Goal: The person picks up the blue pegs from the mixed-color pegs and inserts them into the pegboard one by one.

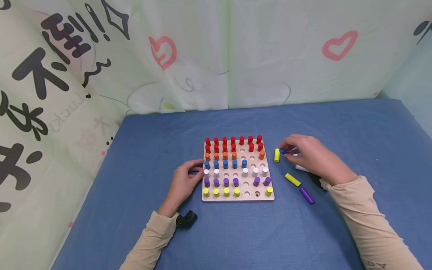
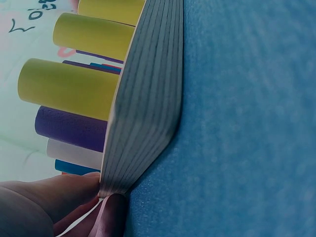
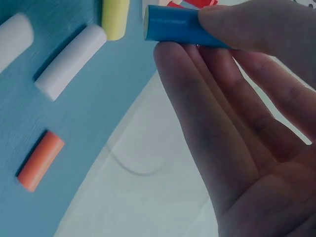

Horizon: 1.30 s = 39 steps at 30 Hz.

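Note:
A wooden pegboard (image 1: 222, 198) bears rows of coloured pegs: red, orange, blue, white, purple and yellow. My left hand (image 1: 183, 183) is at its left edge; in the left wrist view the thumb (image 2: 64, 195) lies along the top edge and a finger meets the side, pinching the board. Right of the board, my right hand (image 1: 311, 156) holds a blue peg (image 3: 180, 24) between thumb and fingertips, raised over the cloth. Bare holes show in the board's right half, among them several in the orange and blue rows.
Loose pegs lie right of the board: a yellow peg (image 1: 277, 155) beside the right fingertips, another yellow peg (image 1: 292, 179), a purple peg (image 1: 307, 195), white pegs (image 3: 71, 61) and an orange peg (image 3: 40, 160). Blue cloth (image 1: 162, 138) covers the table; a printed curtain (image 1: 249, 56) hangs behind.

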Tool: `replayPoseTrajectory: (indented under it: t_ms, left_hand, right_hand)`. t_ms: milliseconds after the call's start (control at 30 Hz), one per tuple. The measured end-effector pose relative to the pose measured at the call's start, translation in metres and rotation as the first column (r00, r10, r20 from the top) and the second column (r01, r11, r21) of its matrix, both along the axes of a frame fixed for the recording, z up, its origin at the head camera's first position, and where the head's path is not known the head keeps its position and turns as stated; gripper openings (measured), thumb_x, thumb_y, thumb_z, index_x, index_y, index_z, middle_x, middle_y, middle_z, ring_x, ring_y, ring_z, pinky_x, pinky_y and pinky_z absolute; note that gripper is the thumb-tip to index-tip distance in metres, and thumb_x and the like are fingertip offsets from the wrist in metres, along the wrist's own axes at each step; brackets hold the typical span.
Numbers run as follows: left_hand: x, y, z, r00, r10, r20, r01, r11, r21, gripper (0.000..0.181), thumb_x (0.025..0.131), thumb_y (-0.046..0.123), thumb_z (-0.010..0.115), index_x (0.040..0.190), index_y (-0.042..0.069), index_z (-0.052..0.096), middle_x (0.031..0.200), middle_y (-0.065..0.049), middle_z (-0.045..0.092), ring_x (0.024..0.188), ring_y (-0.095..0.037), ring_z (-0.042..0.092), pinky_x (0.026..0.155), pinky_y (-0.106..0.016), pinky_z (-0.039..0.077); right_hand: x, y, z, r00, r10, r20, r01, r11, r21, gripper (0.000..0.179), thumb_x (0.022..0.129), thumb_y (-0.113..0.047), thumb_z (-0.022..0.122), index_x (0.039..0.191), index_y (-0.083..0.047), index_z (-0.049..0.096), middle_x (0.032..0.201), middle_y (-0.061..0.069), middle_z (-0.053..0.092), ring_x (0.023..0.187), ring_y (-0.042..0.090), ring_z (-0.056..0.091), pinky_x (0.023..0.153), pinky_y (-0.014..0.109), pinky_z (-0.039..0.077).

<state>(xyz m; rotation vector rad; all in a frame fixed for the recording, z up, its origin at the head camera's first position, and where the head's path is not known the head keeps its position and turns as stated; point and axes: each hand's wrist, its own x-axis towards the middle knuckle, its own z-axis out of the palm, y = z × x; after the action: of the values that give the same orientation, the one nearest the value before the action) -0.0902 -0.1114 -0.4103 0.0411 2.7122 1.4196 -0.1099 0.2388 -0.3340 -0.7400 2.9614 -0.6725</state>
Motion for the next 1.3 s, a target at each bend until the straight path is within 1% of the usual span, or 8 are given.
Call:
replayPoseTrajectory:
  t_ms: [200, 433, 633, 800, 1067, 1300]
  left_hand:
    - [-0.001, 0.0, -0.001, 1.0, -0.004, 0.002, 0.004, 1.0, 0.002, 0.038, 0.094, 0.01, 0.068, 0.131, 0.008, 0.064, 0.121, -0.011, 0.067, 0.104, -0.021, 0.066, 0.088, -0.037, 0.058]
    - [0.0, -0.001, 0.0, 1.0, 0.006, 0.003, -0.006, 1.0, -0.001, 0.039, 0.093, 0.011, 0.069, 0.131, 0.008, 0.064, 0.12, -0.01, 0.067, 0.103, -0.021, 0.066, 0.087, -0.036, 0.058]
    - [0.001, -0.001, 0.0, 1.0, 0.004, 0.011, -0.004, 1.0, -0.007, 0.038, 0.094, 0.012, 0.069, 0.131, 0.009, 0.064, 0.12, -0.009, 0.067, 0.103, -0.021, 0.065, 0.087, -0.036, 0.058]
    - [0.001, 0.0, 0.0, 1.0, 0.001, 0.011, -0.001, 1.0, -0.001, 0.038, 0.093, 0.012, 0.069, 0.131, 0.009, 0.064, 0.12, -0.009, 0.067, 0.103, -0.02, 0.065, 0.087, -0.036, 0.058]
    - [0.0, 0.001, -0.001, 1.0, 0.002, 0.014, -0.002, 1.0, -0.011, 0.039, 0.093, 0.013, 0.069, 0.132, 0.01, 0.064, 0.121, -0.009, 0.067, 0.104, -0.02, 0.065, 0.087, -0.036, 0.058]
    - [-0.001, 0.0, -0.002, 1.0, -0.003, -0.001, 0.003, 1.0, -0.007, 0.038, 0.094, 0.011, 0.068, 0.131, 0.008, 0.064, 0.121, -0.01, 0.067, 0.104, -0.021, 0.065, 0.087, -0.037, 0.058]
  right_hand:
    - [-0.001, -0.007, 0.001, 1.0, 0.01, 0.005, -0.01, 1.0, -0.008, 0.023, 0.082, 0.005, 0.074, 0.105, 0.001, 0.07, 0.098, 0.011, 0.069, 0.09, 0.027, 0.07, 0.08, 0.046, 0.059]
    - [-0.004, -0.017, 0.004, 1.0, 0.014, 0.017, -0.014, 1.0, -0.021, 0.021, 0.084, 0.003, 0.073, 0.105, 0.001, 0.07, 0.098, 0.01, 0.068, 0.091, 0.027, 0.07, 0.081, 0.046, 0.059]
    - [-0.005, -0.025, 0.005, 1.0, 0.022, 0.003, -0.022, 0.999, -0.026, 0.021, 0.084, 0.002, 0.075, 0.104, 0.001, 0.07, 0.099, 0.011, 0.069, 0.09, 0.027, 0.071, 0.08, 0.044, 0.059]
    - [-0.006, -0.027, 0.006, 1.0, 0.026, -0.008, -0.026, 0.998, -0.05, 0.021, 0.083, 0.005, 0.074, 0.103, 0.001, 0.071, 0.098, 0.011, 0.069, 0.089, 0.026, 0.071, 0.079, 0.043, 0.06]
    - [-0.007, -0.028, 0.006, 0.999, 0.046, 0.023, -0.044, 0.997, -0.065, 0.022, 0.082, 0.005, 0.075, 0.103, 0.0, 0.07, 0.1, 0.011, 0.069, 0.09, 0.025, 0.07, 0.08, 0.042, 0.059]
    - [-0.008, -0.031, 0.006, 0.997, 0.072, 0.042, -0.068, 0.994, -0.083, 0.021, 0.083, 0.006, 0.074, 0.102, 0.0, 0.07, 0.1, 0.01, 0.069, 0.091, 0.026, 0.07, 0.081, 0.043, 0.059]
